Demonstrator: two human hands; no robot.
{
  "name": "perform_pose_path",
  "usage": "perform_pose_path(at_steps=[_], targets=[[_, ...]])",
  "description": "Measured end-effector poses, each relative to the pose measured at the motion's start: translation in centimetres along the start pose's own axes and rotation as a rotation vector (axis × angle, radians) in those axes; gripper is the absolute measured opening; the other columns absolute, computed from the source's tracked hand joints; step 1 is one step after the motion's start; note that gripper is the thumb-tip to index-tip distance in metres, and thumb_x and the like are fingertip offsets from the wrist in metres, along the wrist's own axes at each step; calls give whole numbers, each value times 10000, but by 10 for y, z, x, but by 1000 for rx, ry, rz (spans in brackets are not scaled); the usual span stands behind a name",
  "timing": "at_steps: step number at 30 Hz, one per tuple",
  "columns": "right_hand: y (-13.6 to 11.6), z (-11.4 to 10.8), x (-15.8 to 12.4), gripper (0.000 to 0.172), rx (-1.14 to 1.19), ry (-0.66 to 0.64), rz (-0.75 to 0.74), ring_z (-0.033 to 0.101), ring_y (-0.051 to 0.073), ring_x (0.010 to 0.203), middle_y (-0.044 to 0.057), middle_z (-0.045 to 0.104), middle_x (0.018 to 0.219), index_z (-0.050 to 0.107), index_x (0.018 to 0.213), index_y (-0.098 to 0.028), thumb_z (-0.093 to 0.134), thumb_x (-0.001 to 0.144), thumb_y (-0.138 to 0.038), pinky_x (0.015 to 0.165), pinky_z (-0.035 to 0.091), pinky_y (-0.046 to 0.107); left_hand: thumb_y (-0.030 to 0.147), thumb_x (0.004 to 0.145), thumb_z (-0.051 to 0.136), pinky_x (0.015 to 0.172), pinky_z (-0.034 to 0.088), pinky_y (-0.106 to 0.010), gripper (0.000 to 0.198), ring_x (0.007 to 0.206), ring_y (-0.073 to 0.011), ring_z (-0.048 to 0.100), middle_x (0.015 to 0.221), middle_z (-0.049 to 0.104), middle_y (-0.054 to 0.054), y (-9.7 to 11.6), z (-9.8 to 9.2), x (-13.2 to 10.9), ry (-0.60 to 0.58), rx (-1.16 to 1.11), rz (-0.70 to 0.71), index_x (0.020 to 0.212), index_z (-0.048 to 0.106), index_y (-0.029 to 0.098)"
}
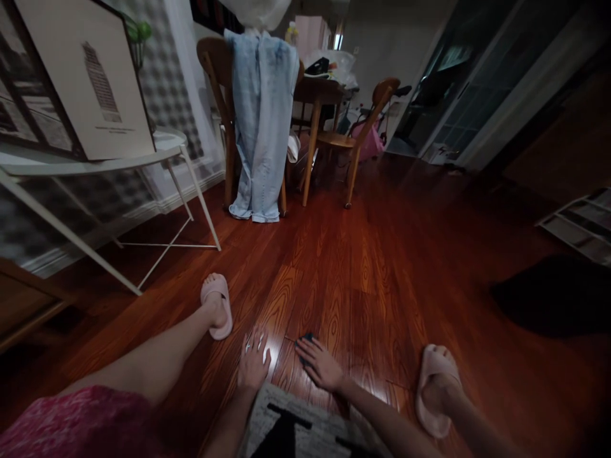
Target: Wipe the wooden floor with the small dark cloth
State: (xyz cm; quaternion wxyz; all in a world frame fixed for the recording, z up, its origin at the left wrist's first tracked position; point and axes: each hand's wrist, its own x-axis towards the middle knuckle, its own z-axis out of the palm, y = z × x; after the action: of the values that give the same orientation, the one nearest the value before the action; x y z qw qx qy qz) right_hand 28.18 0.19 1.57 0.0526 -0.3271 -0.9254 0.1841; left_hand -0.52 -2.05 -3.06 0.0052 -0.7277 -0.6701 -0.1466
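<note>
Low in the picture, my left hand (253,361) rests palm down on the glossy reddish wood floor (329,286). Its fingers are spread, with a ring on one, and it holds nothing. Beside it, my right hand (321,364) lies over a small dark teal cloth (305,338), fingers pressed on it against the floor. Most of the cloth is hidden beneath the fingers, so its full shape does not show. Grey and black patterned fabric (286,413) shows between my forearms.
Feet in pink slippers (224,318) stand to both sides. A white side table (167,143) with framed pictures is at left. Light blue jeans (262,121) hang over a wooden chair (212,63). Another chair (344,140) stands behind. A dark shape (548,296) and white rack (573,222) are at right.
</note>
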Motion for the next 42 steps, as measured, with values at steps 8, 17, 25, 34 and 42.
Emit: perform_pose_path(at_steps=[8, 17, 25, 34, 42], targets=[[56, -6, 95, 585, -156, 329, 647, 281, 261, 1517, 185, 336, 1620, 287, 1577, -83, 209, 1030, -275, 1235, 157, 578, 309, 962, 359, 1264, 237, -482, 573, 1501, -223, 351, 1608, 429, -41, 0, -8, 1, -50, -5, -8, 1532, 387, 260], [-12, 33, 0, 615, -114, 96, 167, 238, 217, 1533, 61, 262, 1669, 201, 1612, -231, 338, 1031, -378, 1258, 174, 471, 303, 963, 351, 1263, 229, -484, 570, 1511, -223, 331, 1612, 418, -62, 3, -18, 3, -43, -9, -4, 1527, 400, 234], [53, -16, 0, 557, -128, 201, 430, 304, 203, 1501, 69, 390, 1617, 393, 1549, -197, 265, 1020, -315, 1247, 180, 471, 305, 977, 326, 1272, 192, -509, 588, 1540, -235, 265, 1644, 360, -55, 4, -23, 3, -93, -50, -14, 1560, 321, 230], [1, 17, 75, 575, -112, 156, 373, 223, 198, 1534, 88, 323, 1648, 319, 1579, -162, 279, 1036, -346, 1269, 85, 449, 297, 978, 333, 1268, 184, -510, 598, 1542, -238, 258, 1654, 337, -69, 7, -33, 4, -121, -73, -19, 1569, 295, 211], [-26, 29, -16, 612, 38, -210, -281, 207, 186, 1542, 63, 317, 1650, 224, 1608, -203, 340, 1025, -348, 1267, 168, 460, 310, 974, 335, 1277, 193, -514, 618, 1549, -238, 243, 1665, 301, -64, 9, -40, 6, -169, -73, -41, 1581, 264, 219]])
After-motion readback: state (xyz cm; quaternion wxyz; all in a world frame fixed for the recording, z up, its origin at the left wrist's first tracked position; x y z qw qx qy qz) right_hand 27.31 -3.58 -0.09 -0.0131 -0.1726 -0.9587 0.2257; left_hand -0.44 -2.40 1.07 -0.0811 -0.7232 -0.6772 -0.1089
